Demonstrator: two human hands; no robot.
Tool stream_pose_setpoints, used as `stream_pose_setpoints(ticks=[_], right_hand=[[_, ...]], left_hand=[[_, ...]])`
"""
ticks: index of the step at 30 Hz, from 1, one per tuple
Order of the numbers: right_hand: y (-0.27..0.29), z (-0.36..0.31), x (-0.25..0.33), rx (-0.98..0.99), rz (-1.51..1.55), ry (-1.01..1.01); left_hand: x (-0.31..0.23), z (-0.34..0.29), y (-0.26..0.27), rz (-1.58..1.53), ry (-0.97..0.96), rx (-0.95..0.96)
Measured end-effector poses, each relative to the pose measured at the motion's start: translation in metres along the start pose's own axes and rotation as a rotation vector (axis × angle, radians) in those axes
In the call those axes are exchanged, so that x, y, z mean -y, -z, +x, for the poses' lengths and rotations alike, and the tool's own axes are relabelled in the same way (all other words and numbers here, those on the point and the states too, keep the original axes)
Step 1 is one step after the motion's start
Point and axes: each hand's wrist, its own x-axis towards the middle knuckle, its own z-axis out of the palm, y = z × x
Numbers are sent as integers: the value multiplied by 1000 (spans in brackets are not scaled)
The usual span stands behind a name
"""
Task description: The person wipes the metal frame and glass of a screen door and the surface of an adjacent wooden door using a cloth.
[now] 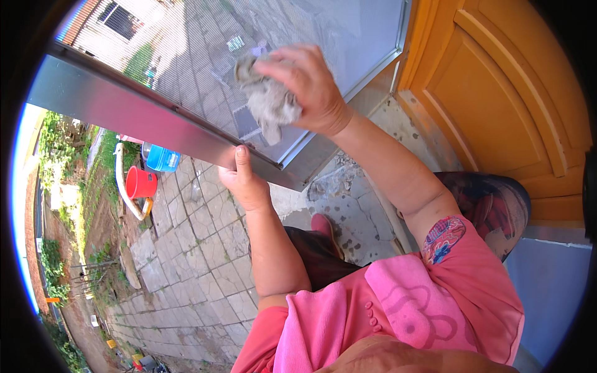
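A crumpled grey cloth (270, 102) is bunched in my right hand (317, 90), whose fingers are closed round it. Hand and cloth are over the mesh screen (199, 62) of a metal-framed door; whether the cloth touches the mesh I cannot tell. Lower down, my left hand (247, 183) grips the edge of the silvery door frame (140, 115). Its thumb lies over the near side, and the other fingers are mostly hidden behind the frame.
An orange wooden door (491, 93) stands at the right. Below, paving stones (205, 217) meet a wet, cracked concrete step (354, 199). A red bucket (142, 183), a blue bucket (163, 159) and a bent white pipe (124, 186) are out in the yard at left.
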Motion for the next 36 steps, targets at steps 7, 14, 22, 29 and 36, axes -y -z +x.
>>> stream_pose_setpoints(ticks=[7,14,22,29,36], right_hand=[[12,80,-66,-588,488,-607],[-15,82,23,3,178,167],[45,148,-49,-190,111,-147],[14,167,-45,-377,381,-149],[19,192,3,30,-46,367]], left_hand=[[5,-1,1,11,-60,13],[6,-1,-1,53,-19,-21],[7,-1,-8,-29,-49,26],[7,0,-12,1,-101,8],[7,-2,-4,10,-56,3]])
